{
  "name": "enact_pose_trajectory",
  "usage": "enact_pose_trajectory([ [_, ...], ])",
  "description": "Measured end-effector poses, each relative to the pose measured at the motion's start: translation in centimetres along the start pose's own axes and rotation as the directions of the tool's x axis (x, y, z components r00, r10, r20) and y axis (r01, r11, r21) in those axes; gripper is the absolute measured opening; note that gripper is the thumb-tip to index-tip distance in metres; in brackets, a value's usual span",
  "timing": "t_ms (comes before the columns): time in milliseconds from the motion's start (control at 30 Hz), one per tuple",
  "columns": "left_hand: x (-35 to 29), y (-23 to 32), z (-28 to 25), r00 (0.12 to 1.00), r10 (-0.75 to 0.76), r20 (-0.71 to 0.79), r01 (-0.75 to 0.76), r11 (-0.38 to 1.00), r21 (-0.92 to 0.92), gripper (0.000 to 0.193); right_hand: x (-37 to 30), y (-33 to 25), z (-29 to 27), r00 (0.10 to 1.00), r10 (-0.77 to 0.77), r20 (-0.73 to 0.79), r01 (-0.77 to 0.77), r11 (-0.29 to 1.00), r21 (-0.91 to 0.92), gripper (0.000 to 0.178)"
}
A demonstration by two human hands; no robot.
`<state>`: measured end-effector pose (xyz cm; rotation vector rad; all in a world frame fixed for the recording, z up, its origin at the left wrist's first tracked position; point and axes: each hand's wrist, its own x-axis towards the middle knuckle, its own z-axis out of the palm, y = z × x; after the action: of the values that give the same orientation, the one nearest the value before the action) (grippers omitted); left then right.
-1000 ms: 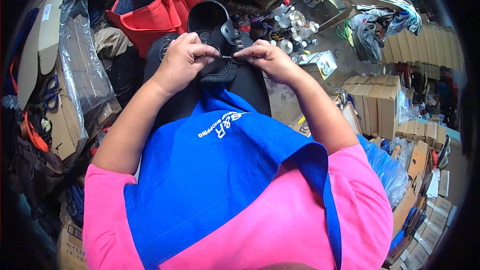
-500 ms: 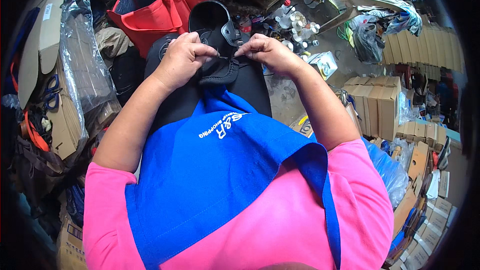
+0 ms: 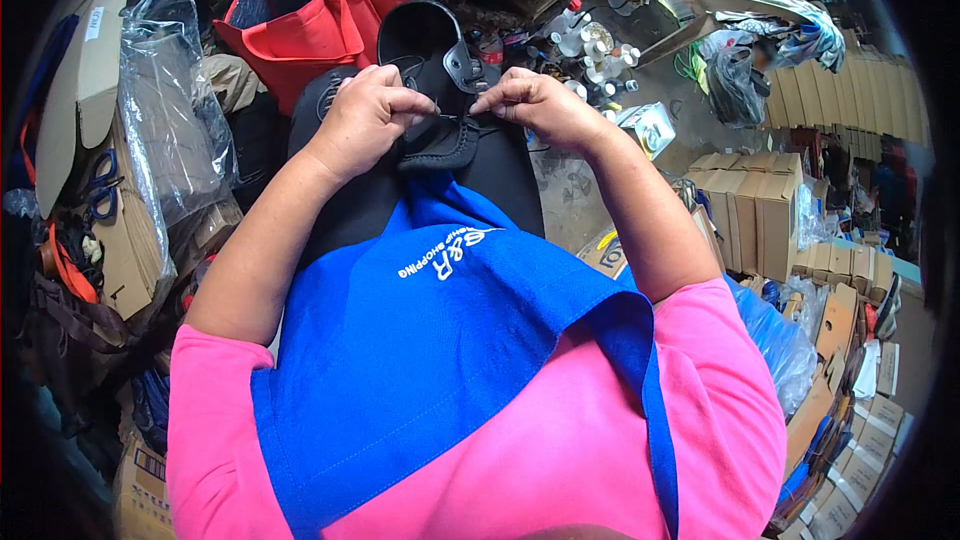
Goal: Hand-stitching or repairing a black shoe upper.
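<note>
A black shoe-like piece (image 3: 446,148) with stitched edges and a rounded, open back part rests on my lap, over dark trousers. Above its left side, my left hand (image 3: 368,118) is closed in a pinch, and a thin, pale sliver shows at the fingertips, too small to name. My right hand (image 3: 540,105) pinches at the right side of the black piece. A fine dark strand seems to run between the fingertips, but what the right fingers hold is hard to make out. The blue apron (image 3: 400,330) covers my front below both hands.
A red bag (image 3: 330,35) stands just beyond my lap. Several small bottles (image 3: 600,60) crowd the floor at the far right. Cardboard boxes (image 3: 750,210) are stacked on the right. Blue-handled scissors (image 3: 104,185) and clear plastic wrap (image 3: 180,120) are on the left.
Both hands stay in nearly the same place, still pinched over the black piece. The clear plastic at the left has shifted slightly.
</note>
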<state>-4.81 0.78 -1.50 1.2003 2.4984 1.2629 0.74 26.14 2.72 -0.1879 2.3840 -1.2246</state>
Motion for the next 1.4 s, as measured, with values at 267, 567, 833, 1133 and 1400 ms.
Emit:
enact_pose_trajectory([
  [267,0.1,0.2,0.2,0.998,-0.053,0.043,0.054,0.998,-0.021,0.018,0.0,0.5,-0.1,0.999,0.018,0.05,-0.021,0.998,0.053,0.024],
  [567,2.4,-1.4,1.0,0.972,-0.05,0.229,0.118,0.948,-0.295,0.018,0.9,1.7,-0.1,0.996,-0.038,0.086,0.029,0.995,0.097,0.03],
  [833,0.7,2.7,-2.2,0.986,-0.044,0.163,0.028,0.995,0.095,0.021,-1.1,0.0,1.5,0.997,-0.034,-0.068,0.033,0.999,-0.014,0.03],
  [1133,0.5,1.2,1.6,0.912,-0.391,0.128,0.411,0.852,-0.325,0.021,-0.5,1.1,2.2,0.985,0.167,-0.037,-0.129,0.865,0.485,0.032],
  [1400,1.1,1.0,3.1,0.898,-0.399,0.183,0.439,0.8,-0.409,0.02,-0.1,0.1,2.6,0.98,0.188,-0.064,-0.132,0.857,0.498,0.022],
])
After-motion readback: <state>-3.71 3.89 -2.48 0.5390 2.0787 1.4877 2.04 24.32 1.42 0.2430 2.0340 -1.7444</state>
